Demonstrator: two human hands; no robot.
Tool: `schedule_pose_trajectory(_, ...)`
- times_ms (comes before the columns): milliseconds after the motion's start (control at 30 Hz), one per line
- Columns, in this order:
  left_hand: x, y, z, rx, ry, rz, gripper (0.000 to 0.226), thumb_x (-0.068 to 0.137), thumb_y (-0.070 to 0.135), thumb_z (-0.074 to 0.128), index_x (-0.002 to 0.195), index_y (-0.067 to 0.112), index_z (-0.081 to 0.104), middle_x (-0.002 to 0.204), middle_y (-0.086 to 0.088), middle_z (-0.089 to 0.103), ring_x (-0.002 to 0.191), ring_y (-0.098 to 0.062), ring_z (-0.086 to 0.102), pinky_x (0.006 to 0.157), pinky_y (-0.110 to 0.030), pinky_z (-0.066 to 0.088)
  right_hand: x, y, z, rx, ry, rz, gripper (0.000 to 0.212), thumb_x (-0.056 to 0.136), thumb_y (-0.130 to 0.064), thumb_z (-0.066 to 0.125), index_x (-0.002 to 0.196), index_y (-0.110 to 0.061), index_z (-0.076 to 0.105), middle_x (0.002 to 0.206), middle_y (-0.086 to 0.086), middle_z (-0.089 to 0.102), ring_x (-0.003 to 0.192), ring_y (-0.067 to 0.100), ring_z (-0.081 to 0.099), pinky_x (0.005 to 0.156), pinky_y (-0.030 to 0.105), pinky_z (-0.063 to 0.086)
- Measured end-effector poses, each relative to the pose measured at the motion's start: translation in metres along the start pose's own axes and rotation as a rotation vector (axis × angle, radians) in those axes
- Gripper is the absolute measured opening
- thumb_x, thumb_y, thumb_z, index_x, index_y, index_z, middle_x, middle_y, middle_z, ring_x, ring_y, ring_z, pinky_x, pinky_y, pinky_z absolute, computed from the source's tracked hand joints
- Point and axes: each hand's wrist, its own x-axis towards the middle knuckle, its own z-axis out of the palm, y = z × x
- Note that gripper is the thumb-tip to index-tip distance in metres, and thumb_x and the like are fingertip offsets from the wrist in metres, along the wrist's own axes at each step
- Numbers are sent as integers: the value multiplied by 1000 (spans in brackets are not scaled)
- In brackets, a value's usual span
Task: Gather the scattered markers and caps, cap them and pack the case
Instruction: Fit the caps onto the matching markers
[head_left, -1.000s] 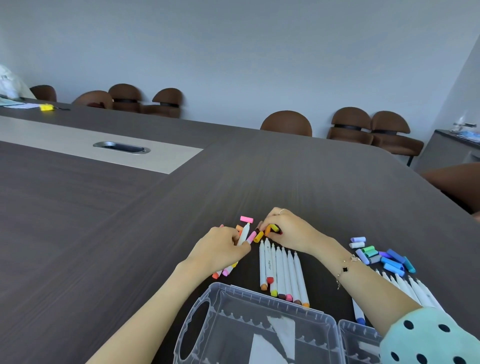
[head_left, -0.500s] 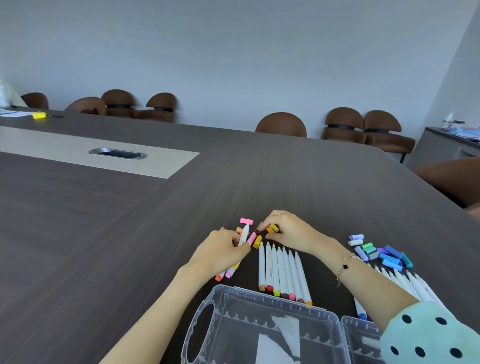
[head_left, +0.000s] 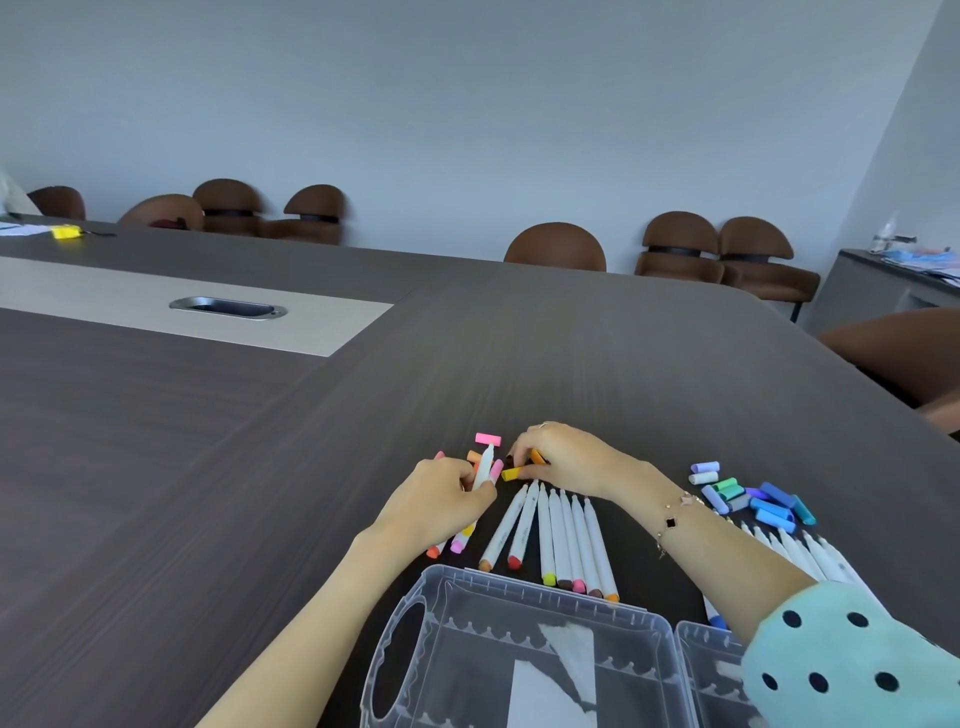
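Two hands work near the front edge of a long dark wood-grain table (head_left: 597, 364), which runs far back to the left and rounds off at its right corner. A pale inlay strip (head_left: 156, 301) with a metal cable slot (head_left: 227, 307) crosses the far left part of the table. Brown chairs (head_left: 556, 248) line the far edge against a plain grey wall, and a low grey sideboard (head_left: 883, 280) stands at the right wall. A small yellow thing (head_left: 66, 232) lies at the far left end.

The left hand (head_left: 441, 501) has its fingers curled round several white markers (head_left: 485, 465), one of them pointing up toward a pink cap (head_left: 488, 439) lying crosswise just beyond its tip. The right hand (head_left: 563, 457) has its fingertips pinched among small loose caps, a yellow cap (head_left: 511, 474) and an orange one (head_left: 537, 457); exactly which one it grips I cannot tell. Between the hands and the front edge lies a row of markers (head_left: 561, 540), side by side, coloured ends toward the case. The clear plastic case (head_left: 519, 649) sits open at the front edge, just touching that row. To the right, a heap of blue, green and lilac caps (head_left: 753, 496) lies beside more white markers (head_left: 800, 551), partly hidden by the right forearm. Beyond the hands the dark table top stretches wide to the far edge.
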Motion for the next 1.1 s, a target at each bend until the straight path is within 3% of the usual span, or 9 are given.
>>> schedule_pose_trajectory(133, 2, -1, 3, -2, -12, 40, 40, 89, 31, 54, 57, 12, 40, 46, 3, 37, 40, -10, 33, 64, -24, 43, -6, 3, -10, 337, 61, 131, 5, 90, -24, 62, 94, -22, 59, 102, -2, 69, 94, 9, 63, 90, 30, 50)
schedule_pose_trajectory(200, 2, -1, 4, 6, -43, 65, 41, 90, 31, 53, 55, 15, 38, 45, 5, 36, 38, -10, 36, 85, -17, 38, -10, 1, -20, 497, 50, 166, 8, 90, -24, 63, 96, -20, 61, 93, -5, 70, 91, 6, 64, 86, 25, 47)
schedule_pose_trajectory(300, 1, 0, 5, 33, -90, 83, 37, 91, 31, 51, 61, 11, 44, 47, 4, 40, 38, -8, 41, 111, -35, 27, -15, -5, -31, 663, 32, 232, 11, 95, -23, 56, 103, -18, 63, 85, -9, 65, 80, 4, 58, 77, 20, 42)
schedule_pose_trajectory(400, 1, 1, 6, 15, -95, 111, 36, 92, 34, 52, 65, 10, 49, 54, -2, 45, 44, -9, 40, 84, -32, 47, -15, -10, -32, 709, 41, 303, 20, 99, -17, 47, 110, -12, 63, 73, -6, 53, 63, 6, 43, 60, 19, 37)
schedule_pose_trajectory(467, 0, 2, 7, 20, -84, 137, 38, 92, 33, 52, 60, 14, 44, 53, -1, 43, 47, -11, 39, 67, -27, 44, -13, -13, -31, 697, 27, 337, 22, 100, -15, 44, 111, -9, 62, 72, -3, 49, 61, 7, 41, 57, 18, 36)
schedule_pose_trajectory(633, 2, -2, 9, 29, -83, 147, 39, 92, 33, 51, 58, 18, 38, 48, 4, 38, 45, -11, 38, 65, -8, 20, -11, -15, -27, 659, 40, 356, 21, 100, -16, 42, 108, -13, 61, 75, -5, 48, 68, 5, 44, 62, 18, 36)
schedule_pose_trajectory(800, 3, -2, 11, 31, -72, 168, 39, 92, 34, 51, 59, 17, 39, 49, 4, 38, 48, -11, 40, 64, -9, 18, -14, -12, -26, 746, 13, 362, 22, 100, -13, 42, 109, -7, 61, 73, 1, 47, 58, 7, 38, 52, 15, 34)
schedule_pose_trajectory(1000, 3, -3, 13, 34, -89, 173, 37, 93, 34, 50, 61, 17, 41, 49, 4, 39, 49, -10, 42, 65, -8, 18, -11, -9, -21, 715, 120, 390, 21, 100, -18, 42, 102, -17, 63, 78, 0, 50, 68, 7, 45, 62, 17, 37)
schedule_pose_trajectory(1100, 4, -4, 14, 42, -97, 182, 38, 93, 34, 50, 60, 19, 40, 49, 6, 38, 50, -11, 43, 64, -8, 18, -11, -11, -20, 773, 59, 343, 23, 100, -15, 44, 104, -10, 66, 76, 2, 49, 62, 8, 40, 53, 16, 33)
